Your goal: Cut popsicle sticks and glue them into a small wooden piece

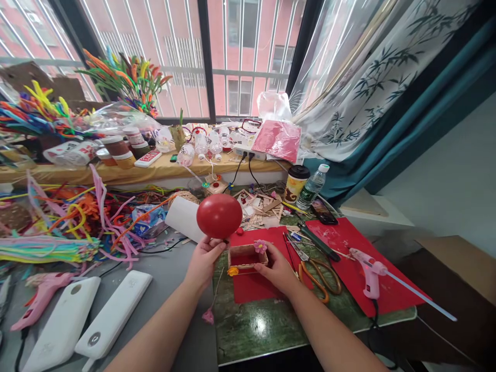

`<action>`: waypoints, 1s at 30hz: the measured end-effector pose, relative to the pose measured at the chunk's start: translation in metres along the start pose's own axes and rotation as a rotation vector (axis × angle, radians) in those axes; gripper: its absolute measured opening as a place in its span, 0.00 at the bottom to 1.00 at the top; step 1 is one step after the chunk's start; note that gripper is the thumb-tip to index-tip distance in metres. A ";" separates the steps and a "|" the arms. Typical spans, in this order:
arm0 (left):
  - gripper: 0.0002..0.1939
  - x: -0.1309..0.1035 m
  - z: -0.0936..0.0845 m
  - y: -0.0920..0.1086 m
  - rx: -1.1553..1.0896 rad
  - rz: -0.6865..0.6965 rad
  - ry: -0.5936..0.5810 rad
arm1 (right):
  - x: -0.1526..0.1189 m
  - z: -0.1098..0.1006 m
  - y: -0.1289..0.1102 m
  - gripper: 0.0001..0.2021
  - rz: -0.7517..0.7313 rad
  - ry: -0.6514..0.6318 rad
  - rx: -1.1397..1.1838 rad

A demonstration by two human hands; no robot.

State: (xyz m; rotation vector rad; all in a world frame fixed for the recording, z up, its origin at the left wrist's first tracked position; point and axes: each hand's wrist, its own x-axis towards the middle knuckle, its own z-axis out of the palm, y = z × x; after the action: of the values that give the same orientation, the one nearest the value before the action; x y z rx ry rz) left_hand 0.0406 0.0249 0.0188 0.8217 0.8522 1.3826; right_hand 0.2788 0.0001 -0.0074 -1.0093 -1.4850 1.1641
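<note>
My left hand [202, 266] pinches a round red balloon [219, 216] near its neck, between thumb and fingers. The balloon is inflated and stands above the hand. In my right hand [278, 268] is the right end of a small open wooden box [248, 269], which looks made of craft sticks. A pink flower [260, 246] sits at the box's back right corner, and an orange flower [233, 271] at its front left corner. The box is over a red sheet [251, 293]. A string with a pink flower [208, 316] hangs at the left, its upper end unclear.
To the right lie scissors [321, 281] and a pink glue gun [368, 269] on another red sheet. A paper cup [296, 185] and water bottle [313, 188] stand behind. Loose sticks [263, 206] lie beyond the balloon. Two white power banks [116, 312] and pipe cleaners [46, 250] fill the left.
</note>
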 end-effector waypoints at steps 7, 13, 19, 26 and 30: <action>0.18 0.003 -0.004 0.003 -0.058 0.014 0.043 | 0.001 0.000 0.001 0.35 -0.022 -0.039 0.020; 0.16 -0.004 -0.009 0.007 0.091 0.102 0.096 | -0.008 -0.009 -0.028 0.47 -0.185 0.122 -0.132; 0.10 -0.012 -0.005 0.010 0.219 0.164 -0.016 | -0.022 0.024 -0.076 0.65 -0.162 0.129 -0.313; 0.09 -0.006 -0.017 0.028 0.697 0.525 -0.136 | 0.014 0.025 -0.085 0.50 -0.017 0.210 -0.059; 0.10 -0.001 -0.020 0.019 0.745 0.534 -0.185 | 0.031 0.009 -0.092 0.45 0.008 0.169 -0.082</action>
State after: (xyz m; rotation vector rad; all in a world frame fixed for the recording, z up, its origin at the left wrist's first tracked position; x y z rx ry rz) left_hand 0.0137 0.0241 0.0264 1.8256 1.0599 1.4044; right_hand 0.2595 0.0098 0.0875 -1.1416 -1.4048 1.0043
